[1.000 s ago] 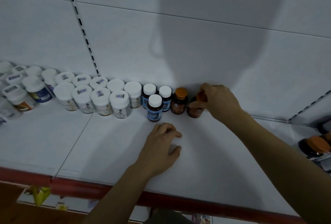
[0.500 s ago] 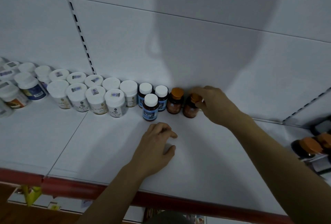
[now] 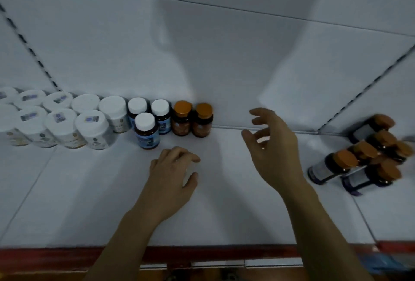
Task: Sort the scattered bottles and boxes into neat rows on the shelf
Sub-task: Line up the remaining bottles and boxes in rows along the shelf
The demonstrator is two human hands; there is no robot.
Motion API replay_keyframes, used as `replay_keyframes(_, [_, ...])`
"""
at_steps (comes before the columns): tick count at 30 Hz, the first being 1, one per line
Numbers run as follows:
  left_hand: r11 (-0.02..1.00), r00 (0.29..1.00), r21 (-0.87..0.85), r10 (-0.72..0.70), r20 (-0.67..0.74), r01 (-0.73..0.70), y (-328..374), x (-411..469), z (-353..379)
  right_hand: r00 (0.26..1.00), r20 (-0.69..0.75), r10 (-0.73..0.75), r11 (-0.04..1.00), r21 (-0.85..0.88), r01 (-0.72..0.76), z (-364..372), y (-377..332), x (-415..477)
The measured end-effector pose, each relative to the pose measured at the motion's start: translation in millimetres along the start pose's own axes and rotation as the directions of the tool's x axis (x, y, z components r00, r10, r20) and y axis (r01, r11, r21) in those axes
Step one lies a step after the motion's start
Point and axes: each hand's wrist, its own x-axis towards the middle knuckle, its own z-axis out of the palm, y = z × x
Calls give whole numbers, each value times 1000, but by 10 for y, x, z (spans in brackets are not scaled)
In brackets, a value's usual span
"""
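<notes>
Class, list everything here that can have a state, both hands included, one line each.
white-capped jars: upright, capped, in two rows
blue-label bottles: upright, capped, one in front
two orange-capped bottles: upright, capped, side by side, untouched
heap of orange-capped bottles: lying on their sides, piled
left hand: rests on the shelf, holds nothing
right hand: raised off the shelf, holds nothing

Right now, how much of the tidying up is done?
Done: the white jars stand in two rows at the left, then the blue-label bottles, then two upright orange-capped bottles by the back wall. In hand: nothing; the right hand hovers open, the left hand rests on the shelf. Left: the pile of orange-capped bottles lying on their sides at the right.
</notes>
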Motion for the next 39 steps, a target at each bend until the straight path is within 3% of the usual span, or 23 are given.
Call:
replay_keyframes(3, [994, 994, -38, 108, 19, -107, 478, 274, 110, 969, -240, 55, 996, 81, -36, -595, 261, -286])
replay_keyframes(6, [975, 977, -94, 209, 48, -204, 1060, 657, 308, 899, -424, 115, 993, 39, -108, -1329, 734, -407])
replay_keyframes(9, [943, 945, -117, 320, 69, -311, 1683, 1095, 553, 821, -529, 214, 968, 2, -251, -1982, 1452, -454])
replay_keyframes(12, [891, 888, -135, 447, 105, -433, 2364, 1569, 813, 874, -412, 258, 934, -125, -335, -2434, 2177, -398])
replay_keyframes(15, [862, 834, -100, 506, 222, -496, 2998, 2038, 1123, 969, -144, 203, 962, -155, -225, -2658, 2662, -235])
replay_keyframes(18, [844, 797, 16, 500, 338, -536, 3460, 2420, 1457, 977, 92, 194, 971, -156, -179, -2646, 2914, -98])
replay_keyframes(20, [813, 765, 122, 471, 440, -570, 3635, 2606, 1650, 969, 98, 228, 970, -112, -217, -2600, 3021, -112])
replay_keyframes(23, [752, 700, 218, 410, 585, -623, 3743, 2792, 1868, 954, -7, 299, 954, -21, -299, -2588, 3113, -243])
replay_keyframes(26, [692, 660, 270, 388, 643, -670, 3783, 2890, 1980, 945, -122, 304, 951, 104, -293, -2560, 3128, -431])
replay_keyframes(32, [675, 666, 308, 365, 650, -670, 3793, 2902, 1812, 933, -185, 307, 927, 280, -250, -2551, 3042, -562])
replay_keyframes(35, [755, 739, 277, 378, 557, -594, 3637, 2774, 1549, 909, -243, 340, 907, 339, -249, -2583, 2972, -489])
replay_keyframes(39, [849, 859, 216, 409, 306, -482, 3229, 2423, 1036, 896, -234, 377, 834, 507, -218, -2680, 2766, -335])
